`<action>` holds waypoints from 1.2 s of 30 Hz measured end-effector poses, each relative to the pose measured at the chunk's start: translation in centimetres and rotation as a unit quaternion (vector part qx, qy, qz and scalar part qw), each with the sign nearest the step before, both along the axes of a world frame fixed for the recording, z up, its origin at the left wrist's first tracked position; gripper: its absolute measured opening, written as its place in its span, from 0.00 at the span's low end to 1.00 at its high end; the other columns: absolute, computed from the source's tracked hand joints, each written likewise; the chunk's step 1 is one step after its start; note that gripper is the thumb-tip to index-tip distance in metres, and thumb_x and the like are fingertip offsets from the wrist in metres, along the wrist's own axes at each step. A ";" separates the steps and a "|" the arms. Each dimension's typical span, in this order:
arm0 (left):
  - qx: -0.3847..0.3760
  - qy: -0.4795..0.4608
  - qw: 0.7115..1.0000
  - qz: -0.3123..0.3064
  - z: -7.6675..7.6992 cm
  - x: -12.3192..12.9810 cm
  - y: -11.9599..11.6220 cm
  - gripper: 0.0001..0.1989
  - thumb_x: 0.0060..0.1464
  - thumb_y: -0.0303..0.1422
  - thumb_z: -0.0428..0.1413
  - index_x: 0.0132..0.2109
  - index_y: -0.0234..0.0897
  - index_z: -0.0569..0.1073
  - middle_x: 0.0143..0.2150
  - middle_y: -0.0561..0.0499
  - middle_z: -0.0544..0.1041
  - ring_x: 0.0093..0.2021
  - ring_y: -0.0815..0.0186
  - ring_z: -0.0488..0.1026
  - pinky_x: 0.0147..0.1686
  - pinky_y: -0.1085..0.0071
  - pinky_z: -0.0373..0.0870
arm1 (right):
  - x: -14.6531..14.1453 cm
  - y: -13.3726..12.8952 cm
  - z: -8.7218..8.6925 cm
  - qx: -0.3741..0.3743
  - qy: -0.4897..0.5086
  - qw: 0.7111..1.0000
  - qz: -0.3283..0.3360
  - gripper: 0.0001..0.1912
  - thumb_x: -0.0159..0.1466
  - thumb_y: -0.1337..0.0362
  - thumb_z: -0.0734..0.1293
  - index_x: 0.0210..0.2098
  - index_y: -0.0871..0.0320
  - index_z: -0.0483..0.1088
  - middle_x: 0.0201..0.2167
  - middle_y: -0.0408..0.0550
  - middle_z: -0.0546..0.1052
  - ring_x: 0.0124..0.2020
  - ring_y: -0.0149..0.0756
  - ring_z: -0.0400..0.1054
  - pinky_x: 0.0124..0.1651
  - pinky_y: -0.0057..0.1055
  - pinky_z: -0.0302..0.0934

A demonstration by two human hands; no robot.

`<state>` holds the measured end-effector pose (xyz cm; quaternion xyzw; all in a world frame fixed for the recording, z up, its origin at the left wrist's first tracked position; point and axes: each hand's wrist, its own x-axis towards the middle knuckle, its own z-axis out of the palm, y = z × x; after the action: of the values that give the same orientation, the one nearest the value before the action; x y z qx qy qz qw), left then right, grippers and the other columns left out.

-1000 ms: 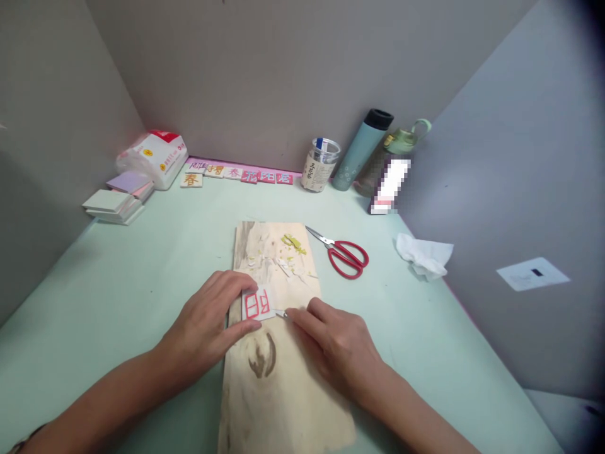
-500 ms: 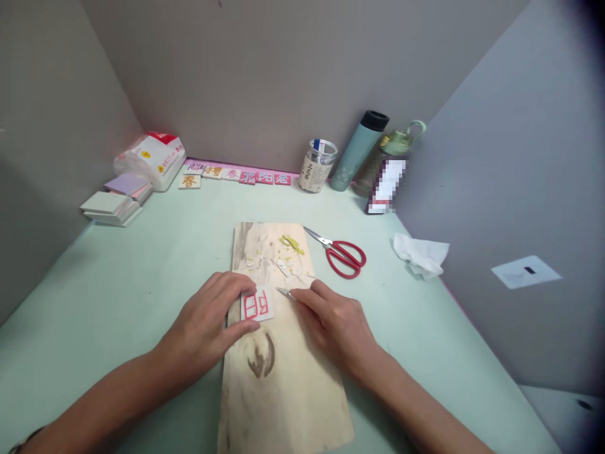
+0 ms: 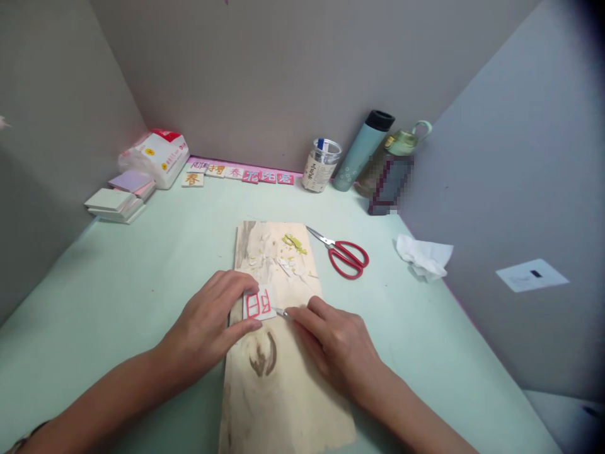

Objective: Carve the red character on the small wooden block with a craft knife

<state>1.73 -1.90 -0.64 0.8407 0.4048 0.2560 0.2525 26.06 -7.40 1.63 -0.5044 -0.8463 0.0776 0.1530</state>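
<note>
My left hand is curving half-open, forearm toward eight o'clock, thumb and fingers bracing the white tile at its three o'clock on the wooden board; the slim-bladed tool is meeting the tile's three-o'clock edge, and my right hand is gripping it snugly, forearm toward four.

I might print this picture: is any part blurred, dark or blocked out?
Head view: the phone-like slab is pixelated; the upper-right corner fades to black; scissors and red-marked tile look fairly sharp; soft shadow lies beside the right hand.
</note>
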 end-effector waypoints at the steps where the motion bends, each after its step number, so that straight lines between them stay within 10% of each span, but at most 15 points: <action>1: 0.000 0.000 1.000 0.000 0.0 0.0 0.0 0.12 0.61 0.34 0.57 0.50 0.44 0.65 0.50 0.49 0.72 0.52 0.56 0.68 0.51 0.60 0.66 | -0.1 0.0 0.0 0.002 -0.005 1.000 -0.002 0.14 0.70 0.70 0.58 0.48 0.55 0.73 0.30 0.45 0.72 0.25 0.31 0.64 0.27 0.28 0.49; 15: -0.005 -0.003 1.000 -0.001 0.1 0.1 0.0 0.12 0.60 0.33 0.58 0.50 0.43 0.66 0.50 0.50 0.73 0.52 0.56 0.68 0.51 0.60 0.66 | 0.6 0.7 0.4 -0.081 0.096 0.992 -0.007 0.14 0.72 0.66 0.59 0.48 0.54 0.75 0.31 0.44 0.73 0.27 0.30 0.67 0.30 0.26 0.57; 36: -0.009 0.002 1.000 -0.001 0.1 0.1 0.0 0.11 0.61 0.35 0.56 0.49 0.43 0.66 0.51 0.48 0.73 0.53 0.55 0.68 0.51 0.60 0.67 | -0.9 1.5 -0.2 0.039 -0.037 0.997 -0.048 0.13 0.67 0.72 0.59 0.44 0.56 0.73 0.29 0.44 0.72 0.23 0.30 0.62 0.25 0.29 0.44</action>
<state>1.79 -1.85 -0.51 0.8396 0.4064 0.2503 0.2594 25.16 -5.86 1.42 -0.5406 -0.8286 0.0179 0.1445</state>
